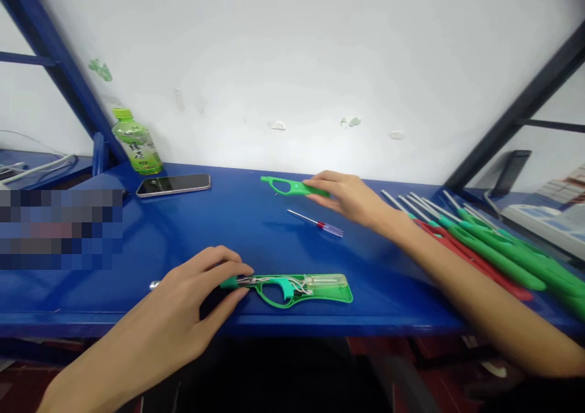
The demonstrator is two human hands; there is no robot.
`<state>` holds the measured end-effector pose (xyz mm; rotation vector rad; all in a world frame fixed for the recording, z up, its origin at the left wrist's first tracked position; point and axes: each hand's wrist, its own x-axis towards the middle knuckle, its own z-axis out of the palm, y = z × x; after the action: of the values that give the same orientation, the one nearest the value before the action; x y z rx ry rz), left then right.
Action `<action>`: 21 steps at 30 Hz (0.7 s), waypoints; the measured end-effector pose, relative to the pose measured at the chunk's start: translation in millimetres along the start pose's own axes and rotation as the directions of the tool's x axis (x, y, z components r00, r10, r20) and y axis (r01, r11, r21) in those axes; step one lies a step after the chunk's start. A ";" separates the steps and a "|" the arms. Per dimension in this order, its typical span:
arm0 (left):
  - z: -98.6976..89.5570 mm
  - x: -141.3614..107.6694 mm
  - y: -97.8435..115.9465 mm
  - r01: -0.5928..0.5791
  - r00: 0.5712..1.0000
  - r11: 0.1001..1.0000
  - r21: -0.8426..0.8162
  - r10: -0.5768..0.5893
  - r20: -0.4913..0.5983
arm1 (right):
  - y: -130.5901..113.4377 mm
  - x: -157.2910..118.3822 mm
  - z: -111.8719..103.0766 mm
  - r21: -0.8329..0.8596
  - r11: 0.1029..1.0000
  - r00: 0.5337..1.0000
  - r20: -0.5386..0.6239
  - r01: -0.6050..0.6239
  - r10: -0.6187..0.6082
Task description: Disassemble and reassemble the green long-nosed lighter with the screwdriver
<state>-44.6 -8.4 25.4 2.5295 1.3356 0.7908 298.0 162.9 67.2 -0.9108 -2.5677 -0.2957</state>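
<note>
An opened green lighter body [336, 292] lies near the front edge of the blue table, its wires, teal trigger and clear tank exposed. My left hand [205, 291] is closed on its left end, with the metal tip showing beyond the hand. Farther back, my right hand [342, 195] pinches the right end of a green half shell [292, 187], which has an oval opening. Between the two lies a screwdriver [329, 228] with a purple and red handle, its shaft pointing left.
Several green lighters [498, 250] and a red one [457, 245] lie at the right beside my right forearm. A phone [173, 185] and a green bottle [138, 144] are at the back left. A white wall [297, 66] rises behind the table [183, 230].
</note>
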 end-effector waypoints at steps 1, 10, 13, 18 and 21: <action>-1.5 0.5 2.4 -0.007 1.000 1.000 -0.005 0.007 -0.014 | -8.8 -5.2 -8.0 0.007 1.000 1.000 -0.022 0.021 -0.021; -17.8 5.8 15.9 -0.025 0.960 0.999 0.044 0.036 -0.278 | -103.7 -78.0 -61.2 -0.029 0.981 0.976 -0.101 0.190 -0.191; -14.3 5.7 13.8 -0.067 0.973 0.997 0.050 0.076 -0.217 | -115.0 -87.1 -54.6 0.034 0.982 0.982 -0.054 0.184 -0.182; -4.1 3.0 6.9 -0.071 0.991 0.997 0.000 0.071 -0.112 | -119.4 -88.2 -44.5 0.103 0.981 0.987 -0.015 0.162 -0.162; -1.4 1.0 4.4 -0.032 0.999 0.999 -0.035 0.031 -0.039 | -122.2 -87.9 -42.5 0.080 0.979 0.983 -0.020 0.186 -0.185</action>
<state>-41.8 -10.2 28.6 2.5259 1.2841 0.8659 294.7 6.7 59.2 -0.6389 -2.6360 -0.2456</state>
